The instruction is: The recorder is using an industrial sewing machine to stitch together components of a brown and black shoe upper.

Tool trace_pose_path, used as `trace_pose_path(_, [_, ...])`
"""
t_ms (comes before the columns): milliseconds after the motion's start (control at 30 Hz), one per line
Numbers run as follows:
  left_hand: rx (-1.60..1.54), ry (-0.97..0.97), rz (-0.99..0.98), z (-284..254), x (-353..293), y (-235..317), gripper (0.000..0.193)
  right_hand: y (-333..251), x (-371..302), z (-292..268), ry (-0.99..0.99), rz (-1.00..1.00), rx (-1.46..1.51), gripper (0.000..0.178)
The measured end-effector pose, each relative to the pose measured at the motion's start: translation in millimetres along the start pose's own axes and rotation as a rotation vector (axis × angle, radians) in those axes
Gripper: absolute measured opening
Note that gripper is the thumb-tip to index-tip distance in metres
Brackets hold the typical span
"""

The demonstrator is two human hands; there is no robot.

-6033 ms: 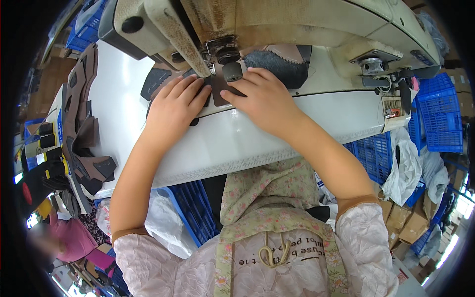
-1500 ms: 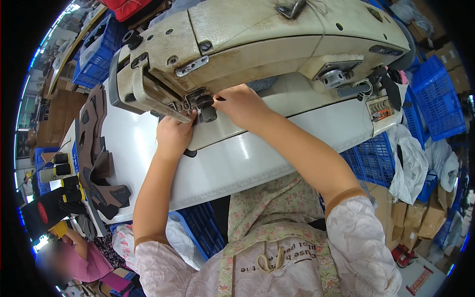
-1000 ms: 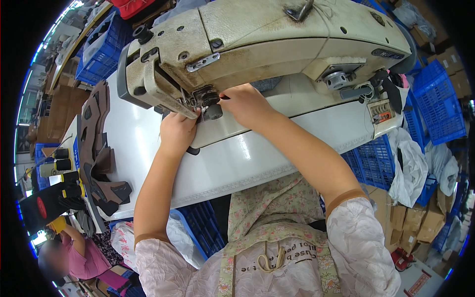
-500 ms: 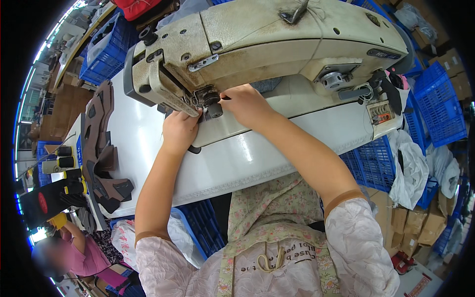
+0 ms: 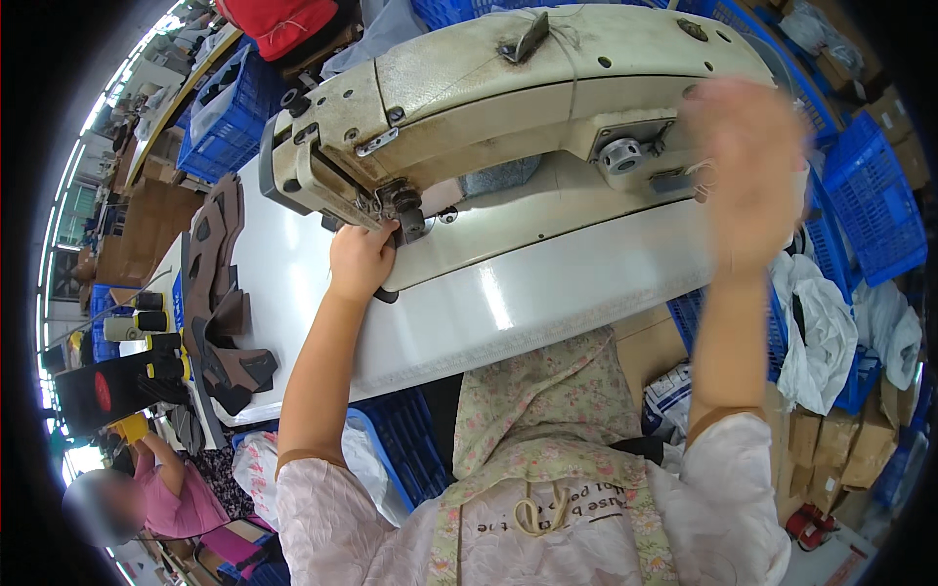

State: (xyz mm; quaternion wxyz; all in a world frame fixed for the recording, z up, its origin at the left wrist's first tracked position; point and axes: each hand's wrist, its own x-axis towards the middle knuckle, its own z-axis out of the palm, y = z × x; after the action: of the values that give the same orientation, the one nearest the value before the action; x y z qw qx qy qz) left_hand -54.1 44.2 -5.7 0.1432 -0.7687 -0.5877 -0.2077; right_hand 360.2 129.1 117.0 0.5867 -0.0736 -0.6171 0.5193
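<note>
Right hand (image 5: 747, 166) farther right, machine (image 5: 469, 93) behind

Dark lettering on the pale shirt (image 5: 591, 508), upside down in this view and crossed by a looped cord (image 5: 532, 527); short words partly legible. Fine measuring scale (image 5: 547, 338) along the front edge of the white surface (image 5: 445, 327), figures too small to read. Red print on a white bag (image 5: 258, 474), lower left, and a red oval mark (image 5: 103, 393) on a black object (image 5: 78, 403), both unreadable.

Cream sewing machine (image 5: 469, 107) (brown-stained); half-hidden piece (image 5: 502, 177), perhaps blue-grey.
</note>
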Motion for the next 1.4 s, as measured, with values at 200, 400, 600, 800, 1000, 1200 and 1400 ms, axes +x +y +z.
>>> trace_pose_path(200, [-0.103, -0.088, -0.120, 10.8, 9.4, 5.9, 0.030, -21.0, 93.3, -208.7, 0.490, 0.256, -1.422, 0.055])
trace_pose_path(400, [-0.045, -0.119, -0.159, 2.0, 0.9, 4.0, 0.032, 5.7, 48.8, -200.2, 0.537, -0.017, -1.528, 0.045])
trace_pose_path(600, [-0.106, -0.056, -0.090, 12.2, 13.2, 8.2, 0.033, 35.7, -36.0, -229.6, 0.501, 0.099, -1.498, 0.041])
trace_pose_path(800, [-0.109, -0.023, -0.107, 9.3, 4.8, 2.3, 0.033, 8.9, 21.9, -186.5, 0.734, 0.097, -1.274, 0.041])
trace_pose_path(1000, [-0.104, -0.053, -0.103, 12.2, 8.9, 6.7, 0.030, 39.3, -24.5, -193.6, 0.704, 0.117, -1.327, 0.041])
trace_pose_path(1200, [-0.155, -0.030, -0.110, 18.1, -1.0, -7.4, 0.024, 25.0, -5.5, -194.2, 0.600, 0.070, -1.475, 0.039])
trace_pose_path(1400, [-0.161, -0.007, -0.068, 22.1, 0.3, -12.5, 0.017, -5.6, -31.6, -193.0, 0.483, 0.045, -1.338, 0.026])
